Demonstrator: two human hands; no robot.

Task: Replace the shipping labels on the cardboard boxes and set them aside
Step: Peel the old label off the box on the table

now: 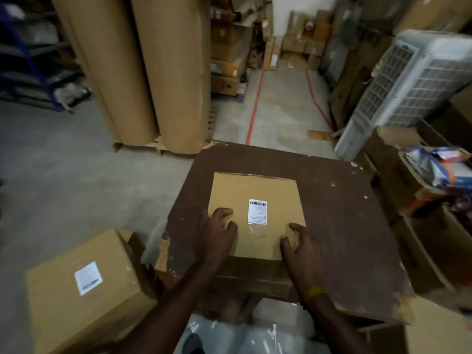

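Nearest to me, both forearms reach in over the near edge of the worn dark-brown wooden tabletop (pixel 344 213), whose edges and corners are chipped and flaking. I see my left hand (pixel 217 232) resting on the near-left part of the flat tan cardboard box (pixel 237 190), fingers loosely curled against its top and gripping nothing. My right hand (pixel 297 249) sits at the box's near-right corner, fingers spread and bent, fingertips touching the cardboard; a yellow band (pixel 314 292) circles that wrist. The box lies at the middle of the tabletop, and a white barcode shipping label (pixel 257 211) is stuck on its top between my two hands, with a clear strip of film (pixel 258 232) just below it.

To the left, on the grey concrete floor (pixel 63 175), stands a second tan cardboard box (pixel 76 302) carrying its own white label (pixel 88 277). Beyond the far edge, two tall brown paper rolls (pixel 132 72) stand on a pallet. A white slatted air cooler (pixel 398 88) leans at the right, above open cartons of packets. Red floor lines run to stacked boxes at the back.
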